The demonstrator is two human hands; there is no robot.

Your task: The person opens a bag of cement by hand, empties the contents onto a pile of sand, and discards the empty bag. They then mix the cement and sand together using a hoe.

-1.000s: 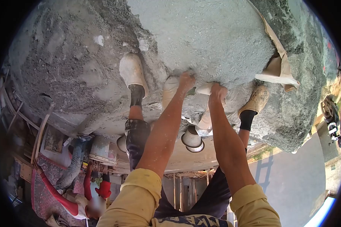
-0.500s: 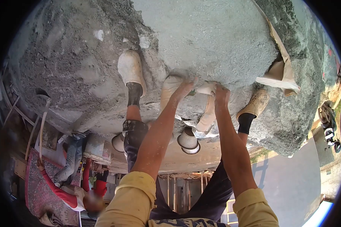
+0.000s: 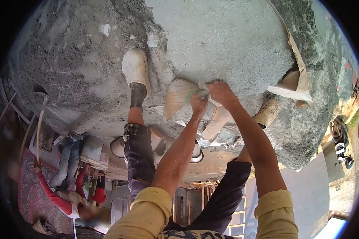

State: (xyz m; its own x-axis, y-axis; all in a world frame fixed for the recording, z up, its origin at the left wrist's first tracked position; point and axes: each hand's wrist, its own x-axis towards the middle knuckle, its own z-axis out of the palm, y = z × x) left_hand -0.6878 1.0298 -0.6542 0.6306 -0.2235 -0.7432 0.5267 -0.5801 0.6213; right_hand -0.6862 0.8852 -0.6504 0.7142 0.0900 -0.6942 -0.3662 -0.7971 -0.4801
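Observation:
A torn, pale paper sack (image 3: pixel 177 96) with a green mark lies crumpled at the near edge of a heap of light grey powder (image 3: pixel 227 44). My left hand (image 3: pixel 199 102) is closed on its torn edge. Beside it, almost touching, my right hand (image 3: pixel 221 94) is also closed on the paper, its fingertips partly hidden. Below the hands, a tan strip of the sack (image 3: pixel 216 122) and some crinkled plastic (image 3: pixel 223 138) hang down. Another torn paper flap (image 3: pixel 293 91) sticks out of the powder on the right.
My dusty clogs (image 3: pixel 135 67) stand on either side of the sack, on rough grey material. Several bowl-like containers (image 3: pixel 160 147) sit behind my legs. At lower left another person (image 3: pixel 64 203) holds a long pole (image 3: pixel 40 127). A motorcycle (image 3: pixel 341 145) stands far right.
My hands have come together: the left moved down and right, the right slightly left. The sack's torn edge is now gathered between them. The view has shifted slightly.

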